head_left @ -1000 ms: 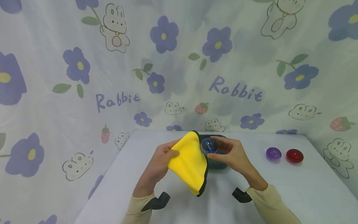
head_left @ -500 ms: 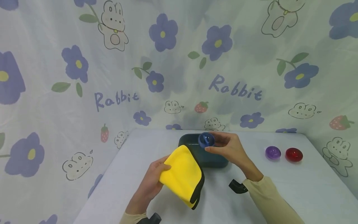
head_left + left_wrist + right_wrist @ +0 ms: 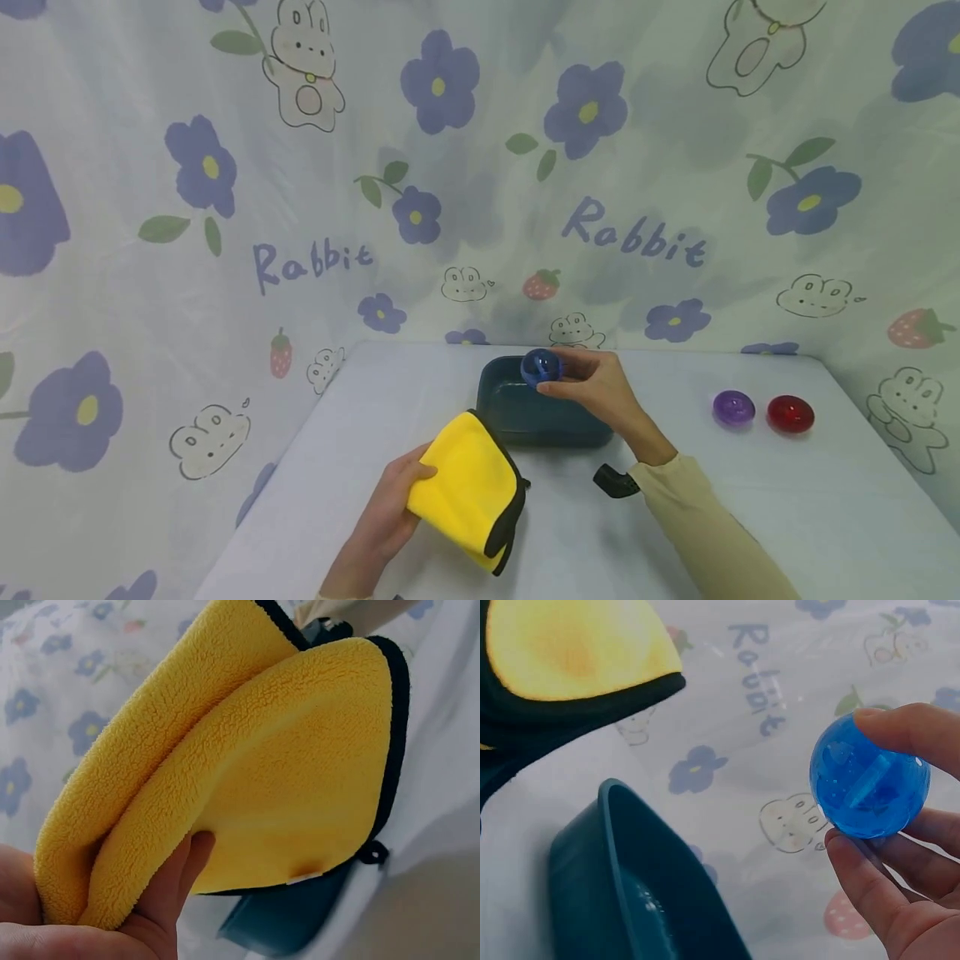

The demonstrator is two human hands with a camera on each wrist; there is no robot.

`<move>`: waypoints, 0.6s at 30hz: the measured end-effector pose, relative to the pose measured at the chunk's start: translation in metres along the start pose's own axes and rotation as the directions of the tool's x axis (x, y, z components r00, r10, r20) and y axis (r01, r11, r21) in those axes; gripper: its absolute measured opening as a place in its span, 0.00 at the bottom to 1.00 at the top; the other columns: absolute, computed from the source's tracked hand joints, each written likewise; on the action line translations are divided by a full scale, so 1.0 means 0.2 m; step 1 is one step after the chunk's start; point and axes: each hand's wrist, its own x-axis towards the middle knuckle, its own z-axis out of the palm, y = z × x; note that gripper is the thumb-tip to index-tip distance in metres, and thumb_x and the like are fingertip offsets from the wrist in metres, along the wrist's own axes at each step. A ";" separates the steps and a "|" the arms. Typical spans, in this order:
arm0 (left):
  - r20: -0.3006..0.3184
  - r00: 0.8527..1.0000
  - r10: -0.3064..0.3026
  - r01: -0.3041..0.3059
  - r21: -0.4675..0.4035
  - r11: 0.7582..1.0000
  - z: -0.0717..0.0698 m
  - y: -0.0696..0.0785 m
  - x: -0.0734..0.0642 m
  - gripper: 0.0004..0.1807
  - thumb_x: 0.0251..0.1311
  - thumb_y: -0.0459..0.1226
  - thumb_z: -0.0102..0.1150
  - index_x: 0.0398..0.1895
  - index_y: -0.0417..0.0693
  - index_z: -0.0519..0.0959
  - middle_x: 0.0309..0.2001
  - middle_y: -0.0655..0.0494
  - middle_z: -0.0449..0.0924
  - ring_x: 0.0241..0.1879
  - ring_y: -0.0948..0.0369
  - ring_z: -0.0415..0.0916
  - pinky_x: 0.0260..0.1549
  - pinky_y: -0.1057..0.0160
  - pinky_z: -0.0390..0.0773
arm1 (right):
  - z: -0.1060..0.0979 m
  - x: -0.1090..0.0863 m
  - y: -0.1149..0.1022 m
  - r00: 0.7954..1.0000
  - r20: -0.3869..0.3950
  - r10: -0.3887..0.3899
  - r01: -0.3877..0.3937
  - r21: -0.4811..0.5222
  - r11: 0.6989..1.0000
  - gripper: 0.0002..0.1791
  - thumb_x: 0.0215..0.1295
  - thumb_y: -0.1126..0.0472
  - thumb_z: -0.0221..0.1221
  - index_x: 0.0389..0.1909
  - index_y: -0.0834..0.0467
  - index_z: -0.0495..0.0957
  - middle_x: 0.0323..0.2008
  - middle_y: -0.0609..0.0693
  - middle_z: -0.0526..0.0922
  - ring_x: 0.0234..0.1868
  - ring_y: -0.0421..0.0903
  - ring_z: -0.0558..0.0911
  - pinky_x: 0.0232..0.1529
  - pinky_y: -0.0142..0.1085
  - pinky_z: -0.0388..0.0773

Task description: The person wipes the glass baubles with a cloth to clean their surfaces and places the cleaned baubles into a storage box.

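My left hand (image 3: 386, 508) pinches a folded yellow cloth (image 3: 467, 483) with black edging, its thumb on top. In the left wrist view the fleecy cloth (image 3: 300, 765) hides much of the fingers, and a small black loop sticks out from its edge. Between thumb and fingertips, my right hand (image 3: 600, 385) holds a clear blue ball (image 3: 542, 368) over the back of a dark teal bin (image 3: 555, 435). A pale streak shows inside the blue ball (image 3: 870, 776) in the right wrist view. The visible inside of the bin (image 3: 649, 900) shows only a shiny floor.
A purple ball-like piece (image 3: 733, 408) and a red one (image 3: 790, 414) lie side by side on the white table (image 3: 697, 383), to the right of the bin. Behind the table hangs a patterned curtain (image 3: 480, 167).
The left hand has drawn the cloth down and left, away from the ball, uncovering the bin. Still holding the blue ball, the right hand has moved left and slightly up over the bin.
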 end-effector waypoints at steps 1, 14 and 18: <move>-0.003 1.000 -0.007 0.007 -0.003 1.000 -0.01 -0.01 0.00 0.36 0.68 0.35 0.47 0.79 0.36 0.58 0.64 0.48 0.76 0.52 0.60 0.79 0.56 0.62 0.83 | 0.01 0.01 0.01 1.000 0.000 0.006 -0.006 -0.001 1.000 0.32 0.53 0.61 0.76 0.62 0.60 0.82 0.57 0.61 0.86 0.51 0.53 0.88 0.45 0.33 0.86; -0.030 0.999 -0.043 0.043 0.005 0.999 -0.08 -0.12 0.00 0.37 0.68 0.35 0.48 0.80 0.35 0.55 0.74 0.38 0.64 0.58 0.61 0.77 0.59 0.62 0.81 | 0.11 0.12 0.15 0.996 0.005 0.092 -0.092 -0.035 0.995 0.33 0.49 0.59 0.78 0.60 0.59 0.83 0.51 0.58 0.89 0.43 0.42 0.86 0.46 0.33 0.82; -0.041 0.997 -0.059 0.060 0.018 0.998 -0.09 -0.15 0.00 0.38 0.68 0.36 0.48 0.80 0.34 0.55 0.76 0.36 0.62 0.57 0.61 0.77 0.59 0.62 0.81 | 0.15 0.15 0.21 0.992 0.006 0.123 -0.123 -0.028 0.992 0.32 0.47 0.59 0.79 0.58 0.59 0.85 0.45 0.56 0.91 0.40 0.41 0.86 0.44 0.33 0.81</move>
